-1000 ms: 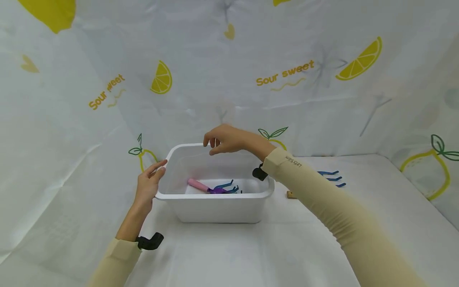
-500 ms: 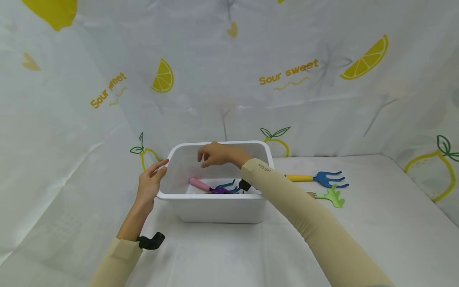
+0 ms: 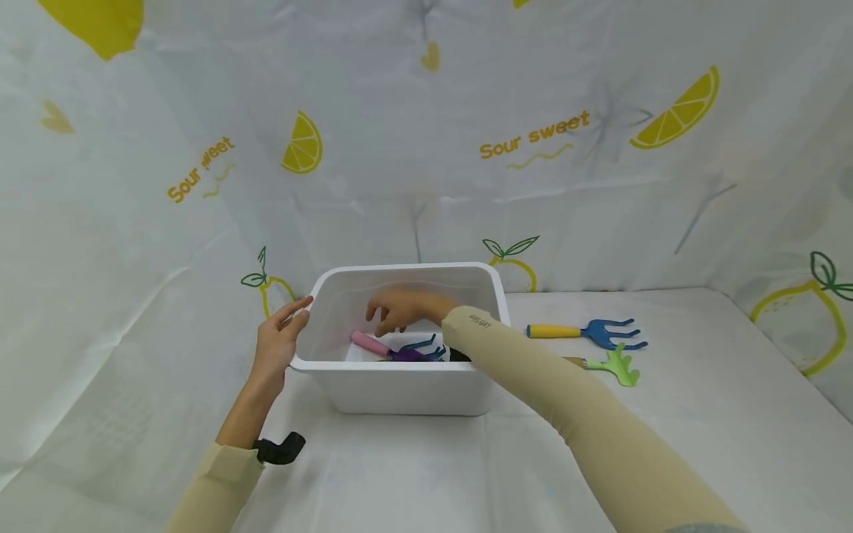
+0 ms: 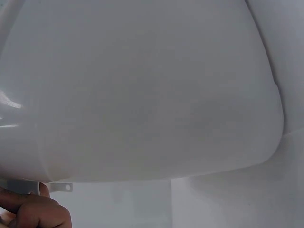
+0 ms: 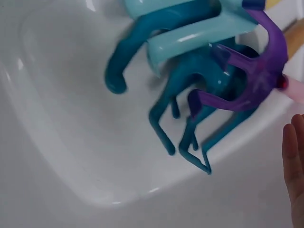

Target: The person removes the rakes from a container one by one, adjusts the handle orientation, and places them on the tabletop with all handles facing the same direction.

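A white plastic tub (image 3: 409, 389) stands on the table, and my left hand (image 3: 276, 346) grips its left rim. Bent fingers (image 4: 40, 213) of that hand show at the tub's edge in the left wrist view. My right hand (image 3: 398, 308) is inside the tub, fingers spread and slightly bent, holding nothing. Just below it lies a purple hand rake with a pink handle (image 3: 369, 343). The right wrist view shows its purple prongs (image 5: 259, 83) over several teal garden-fork tines (image 5: 164, 102) and light-teal parts (image 5: 199, 40). The front wall hides part of the pile.
Right of the tub, a blue hand fork with a yellow handle (image 3: 554, 331) lies on the white-covered table (image 3: 706, 414). A light-green hand rake (image 3: 620, 364) lies in front of it, its handle partly behind my right sleeve. A lemon-print sheet (image 3: 400, 148) hangs behind.
My right hand has come down from above the tub's back rim into the tub, toward the pink handle. My left hand stays on the rim. The tools at right are less covered by my sleeve.
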A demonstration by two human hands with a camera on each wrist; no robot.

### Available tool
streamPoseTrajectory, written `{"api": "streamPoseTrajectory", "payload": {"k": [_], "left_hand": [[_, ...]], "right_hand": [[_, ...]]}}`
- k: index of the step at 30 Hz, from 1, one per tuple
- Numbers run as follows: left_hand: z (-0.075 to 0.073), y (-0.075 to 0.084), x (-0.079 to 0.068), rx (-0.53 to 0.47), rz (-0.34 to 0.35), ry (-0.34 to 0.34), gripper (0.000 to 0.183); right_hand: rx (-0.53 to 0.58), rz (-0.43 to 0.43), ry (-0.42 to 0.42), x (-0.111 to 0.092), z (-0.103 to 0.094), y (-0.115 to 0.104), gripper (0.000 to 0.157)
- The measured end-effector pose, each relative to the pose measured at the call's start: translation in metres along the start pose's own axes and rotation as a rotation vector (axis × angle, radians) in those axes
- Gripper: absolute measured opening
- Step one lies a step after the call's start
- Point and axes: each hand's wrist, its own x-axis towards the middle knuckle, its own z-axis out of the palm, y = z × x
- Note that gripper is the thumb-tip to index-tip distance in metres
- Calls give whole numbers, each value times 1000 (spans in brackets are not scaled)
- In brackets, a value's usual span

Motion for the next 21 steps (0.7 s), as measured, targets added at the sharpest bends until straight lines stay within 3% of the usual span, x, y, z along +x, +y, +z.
{"api": "streamPoseTrajectory", "payload": {"k": [7,15,21], "left_hand": [[-2,0,-3,0,13,0,47],[-1,1,-3,7,11,-4,47],[-1,0,-1,4,12,-7,47]], "right_hand": [[105,108,-83,0,15,6,63],[124,215,-164,5,21,13,60],[103,205,-220,9,22,14,53]]}}
